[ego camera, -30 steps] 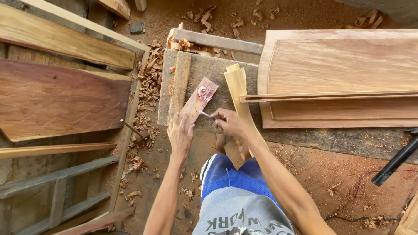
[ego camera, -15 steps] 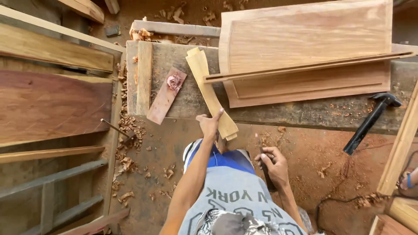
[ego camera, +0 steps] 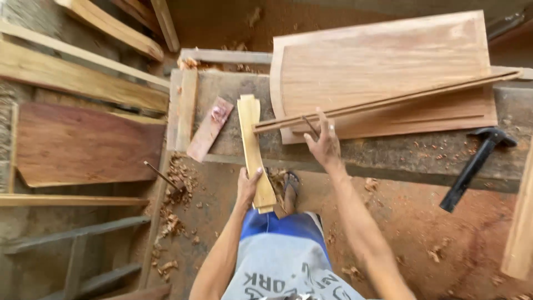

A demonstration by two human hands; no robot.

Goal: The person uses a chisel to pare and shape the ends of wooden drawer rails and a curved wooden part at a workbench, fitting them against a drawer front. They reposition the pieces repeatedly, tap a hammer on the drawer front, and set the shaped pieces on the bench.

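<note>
Left hand (ego camera: 248,186): fingers curled round the near end of a pale slat (ego camera: 253,150), thumb across its top face, clamped on it. Right hand (ego camera: 323,143): fingers spread loosely apart, a thin pencil-like stick (ego camera: 311,127) pinched between thumb and forefinger, though the view is too small to tell exactly what it is; the hand hovers at the near edge of the panel (ego camera: 383,72). Slat: light yellow wood, long and narrow, apparently two pieces stacked, far end notched and resting on the bench (ego camera: 388,153), near end overhanging the bench edge in the left hand. Panel: broad reddish board with rounded corners and a routed border, lying flat on the bench. Thin strips (ego camera: 388,100): laid slantwise across the panel, their left ends touching the slat. Small block (ego camera: 209,128): reddish offcut, left of the slat. Hammer (ego camera: 474,166): black, propped over the bench's near edge, well to the right. Bench: worn grey top strewn with shavings. Floor (ego camera: 422,233): red earth, shavings scattered. Boards (ego camera: 83,141): several planks stacked at the left.
</note>
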